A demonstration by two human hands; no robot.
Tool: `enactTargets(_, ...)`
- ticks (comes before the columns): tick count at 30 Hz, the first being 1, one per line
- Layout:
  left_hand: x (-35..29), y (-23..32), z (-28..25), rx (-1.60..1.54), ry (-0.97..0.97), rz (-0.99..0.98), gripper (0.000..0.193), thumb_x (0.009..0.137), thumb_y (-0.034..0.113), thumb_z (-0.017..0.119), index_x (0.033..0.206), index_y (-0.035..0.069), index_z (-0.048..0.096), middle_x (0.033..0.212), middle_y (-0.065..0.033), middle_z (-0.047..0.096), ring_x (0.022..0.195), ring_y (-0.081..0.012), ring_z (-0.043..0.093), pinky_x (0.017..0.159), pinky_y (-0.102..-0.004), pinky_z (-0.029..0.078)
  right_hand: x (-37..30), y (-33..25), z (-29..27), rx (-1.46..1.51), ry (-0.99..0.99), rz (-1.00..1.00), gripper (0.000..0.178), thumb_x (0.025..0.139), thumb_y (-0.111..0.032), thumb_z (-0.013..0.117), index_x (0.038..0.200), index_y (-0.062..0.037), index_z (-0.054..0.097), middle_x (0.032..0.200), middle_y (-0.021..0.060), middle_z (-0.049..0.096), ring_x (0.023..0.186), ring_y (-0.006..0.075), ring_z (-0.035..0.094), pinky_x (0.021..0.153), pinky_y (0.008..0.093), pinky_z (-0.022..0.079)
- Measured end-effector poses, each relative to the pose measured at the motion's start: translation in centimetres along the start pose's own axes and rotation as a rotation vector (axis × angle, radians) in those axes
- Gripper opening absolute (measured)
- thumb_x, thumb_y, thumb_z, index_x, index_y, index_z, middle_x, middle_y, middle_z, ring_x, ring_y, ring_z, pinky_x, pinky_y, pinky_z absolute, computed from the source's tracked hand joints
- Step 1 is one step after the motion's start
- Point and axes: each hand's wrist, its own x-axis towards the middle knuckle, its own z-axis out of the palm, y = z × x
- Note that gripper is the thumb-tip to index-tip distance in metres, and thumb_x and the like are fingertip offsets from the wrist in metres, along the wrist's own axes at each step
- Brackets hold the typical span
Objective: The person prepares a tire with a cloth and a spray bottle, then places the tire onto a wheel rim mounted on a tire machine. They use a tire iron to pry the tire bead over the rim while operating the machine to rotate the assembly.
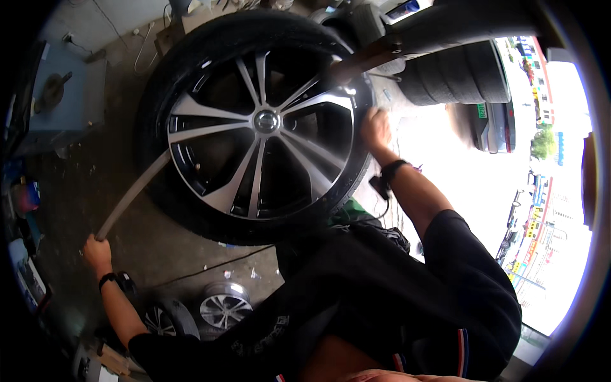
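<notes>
A black car tyre [162,83] on a silver-and-black alloy rim [238,184] lies face up before me. On the left, my left hand [97,253] is closed round the end of a long tyre lever [130,196]. The lever's far tip reaches the edge of the rim, between it and the tyre. Beside the tyre's right side is my right hand [377,129], its fingers curled in; what they hold, if anything, is hidden. Over the rim's upper right reaches the brownish mounting head [359,65] of a tyre machine.
The machine's dark arm [458,22] crosses the upper right. Stacked tyres [452,73] stand behind it, with a parked car [495,127] outside in bright light. A grey metal cabinet [63,95] is at left. A loose alloy rim [226,305] and another wheel [175,318] sit below left.
</notes>
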Motion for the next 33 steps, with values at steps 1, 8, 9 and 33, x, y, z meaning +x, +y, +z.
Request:
enactTargets(1,0.1,-0.7,0.1,-0.009,-0.017,0.0,0.017,0.079,0.012,0.064,0.087,-0.003,0.066,0.086,-0.0278,0.067,0.085,-0.0487,0.063,0.074,-0.0557,0.05,1.0,-0.6,0.1,0.009,0.1,-0.053,0.045,0.101,-0.039,0.037,0.104,0.0007,0.057,0.104,0.0301,0.065,0.102,0.0476,0.061,0.089,0.0539,0.047)
enactTargets(8,7.7,-1.3,2.3,-0.041,0.041,0.073,0.012,0.077,0.007,0.062,0.079,-0.005,0.061,0.085,-0.027,0.064,0.086,-0.0491,0.06,0.077,-0.056,0.048,-1.7,1.8,4.8,-0.083,0.301,-0.023,0.039,0.097,-0.032,0.042,0.109,0.0027,0.057,0.102,0.0283,0.065,0.099,0.0457,0.06,0.088,0.0519,0.046)
enactTargets(9,8.9,-0.4,2.5,-0.052,0.041,0.077,0.012,0.077,0.007,0.061,0.078,-0.004,0.06,0.085,-0.0267,0.064,0.086,-0.0488,0.06,0.078,-0.0557,0.048,-1.8,2.8,5.0,-0.114,0.286,-0.015,0.04,0.097,-0.032,0.043,0.11,0.0027,0.056,0.103,0.0283,0.065,0.1,0.0459,0.06,0.088,0.0521,0.046)
enactTargets(33,31.7,5.3,2.3,-0.008,0.283,0.412,0.015,0.081,0.009,0.064,0.088,-0.003,0.062,0.098,-0.0216,0.063,0.101,-0.043,0.057,0.09,-0.0509,0.047,-2.6,-1.2,1.9,-0.052,0.21,-0.03,0.04,0.101,-0.038,0.037,0.108,-0.0036,0.057,0.103,0.0253,0.067,0.102,0.0428,0.06,0.088,0.0531,0.043)
